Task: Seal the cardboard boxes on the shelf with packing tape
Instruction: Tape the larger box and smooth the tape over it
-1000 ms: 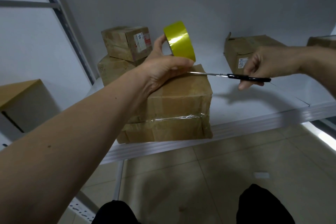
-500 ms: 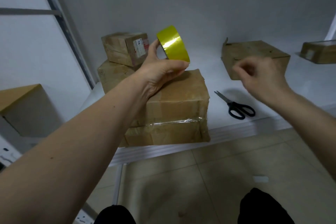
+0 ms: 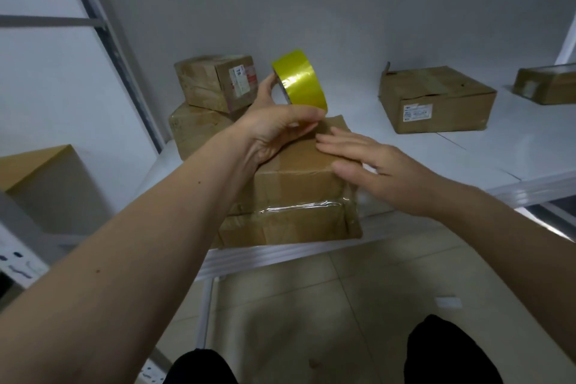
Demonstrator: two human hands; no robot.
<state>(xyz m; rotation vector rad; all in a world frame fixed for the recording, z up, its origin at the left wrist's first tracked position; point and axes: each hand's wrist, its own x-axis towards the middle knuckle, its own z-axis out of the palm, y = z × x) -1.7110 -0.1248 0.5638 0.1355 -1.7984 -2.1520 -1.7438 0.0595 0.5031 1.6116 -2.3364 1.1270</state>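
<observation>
A brown cardboard box (image 3: 299, 196) with clear tape across its front stands at the front edge of the white shelf (image 3: 498, 153). My left hand (image 3: 274, 131) grips a yellow roll of packing tape (image 3: 300, 81), held upright just above the box's far top edge. My right hand (image 3: 374, 171) lies flat with straight fingers on the box's top right, fingertips close to my left hand. The scissors are hidden behind my right hand.
Two stacked boxes (image 3: 215, 84) stand behind the front box at the left. A wider flat box (image 3: 436, 100) sits at the back right, another box (image 3: 548, 84) at the far right edge. A metal upright (image 3: 124, 72) rises on the left. Tiled floor lies below.
My right hand cut with the scissors, laid them on the shelf, then came left and now rests flat on the box top. The left hand kept holding the tape roll.
</observation>
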